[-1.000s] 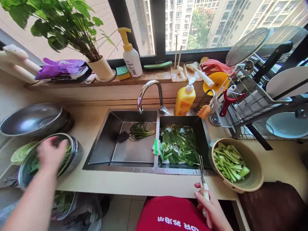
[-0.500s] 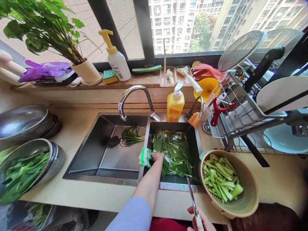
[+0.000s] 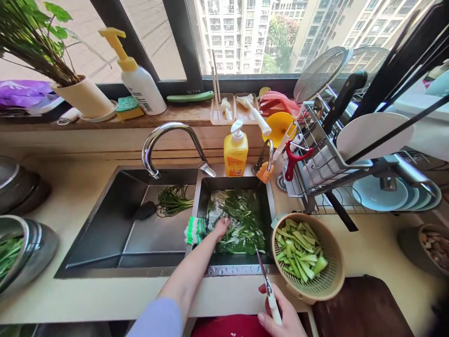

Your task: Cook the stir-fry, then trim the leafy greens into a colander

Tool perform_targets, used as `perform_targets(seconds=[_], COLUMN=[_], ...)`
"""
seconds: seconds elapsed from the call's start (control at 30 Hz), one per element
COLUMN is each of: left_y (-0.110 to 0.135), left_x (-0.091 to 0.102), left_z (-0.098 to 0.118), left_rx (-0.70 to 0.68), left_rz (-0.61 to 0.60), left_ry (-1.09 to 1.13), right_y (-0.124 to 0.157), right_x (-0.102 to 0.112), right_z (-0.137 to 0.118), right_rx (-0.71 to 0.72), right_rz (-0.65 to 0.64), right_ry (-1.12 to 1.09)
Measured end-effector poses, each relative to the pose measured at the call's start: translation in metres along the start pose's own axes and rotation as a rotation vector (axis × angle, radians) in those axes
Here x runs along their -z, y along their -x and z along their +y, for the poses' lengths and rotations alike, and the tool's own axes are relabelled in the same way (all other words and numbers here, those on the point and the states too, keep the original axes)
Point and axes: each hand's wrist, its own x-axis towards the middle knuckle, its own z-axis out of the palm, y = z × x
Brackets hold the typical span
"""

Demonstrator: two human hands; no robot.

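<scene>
My left hand [image 3: 221, 228] reaches into the right sink basin [image 3: 214, 262], among green leaves [image 3: 242, 206] floating in water. Its fingertips are partly lost among the leaves and water, so I cannot tell whether they hold any. Closed around the white handle of a knife [image 3: 265, 276] is my right hand [image 3: 282, 309], in front of the sink. The narrow blade points up toward the basin's front edge. A green-and-white scrubber [image 3: 195, 230] hangs on the divider, left of my left hand. Cut pale-green stems [image 3: 301, 250] lie in a beige colander [image 3: 333, 276] to the right.
In the left basin [image 3: 150, 243] lie a bunch of thin green stems [image 3: 174, 201] and a dark clump [image 3: 145, 210]. A curved faucet [image 3: 171, 128] and a yellow pump bottle [image 3: 235, 154] stand behind. The dish rack [image 3: 333, 173] is at right, a dark board [image 3: 361, 309] below it.
My left hand has moved from beside the scrubber into the water and leaves, and the water is stirred. The view has swung right. The knife stays in my right hand.
</scene>
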Motion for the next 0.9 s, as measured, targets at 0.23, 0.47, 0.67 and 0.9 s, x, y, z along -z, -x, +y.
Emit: perform_targets(seconds=[0.23,0.47,0.67,0.9], left_y=[0.029,0.064,0.087,0.124], left_x=[0.031,0.047,0.041,0.033], left_z=[0.050,0.066,0.078,0.101], left_rx=[-0.198,-0.147,-0.175,-0.201], left_rz=[-0.229,-0.419,-0.422,-0.589], left_ry=[0.420,0.696,0.433,0.232], right_y=[-0.009,-0.017,-0.034,-0.085], right_x=[-0.022,-0.042,-0.042,-0.041], right_z=[-0.005,-0.016,-0.042,-0.086], right_rx=[-0.005,0.007,0.045,0.232], right_rz=[0.032,0.149,0.317,0.484], right_ry=[-0.092,-0.059,0.155,0.088])
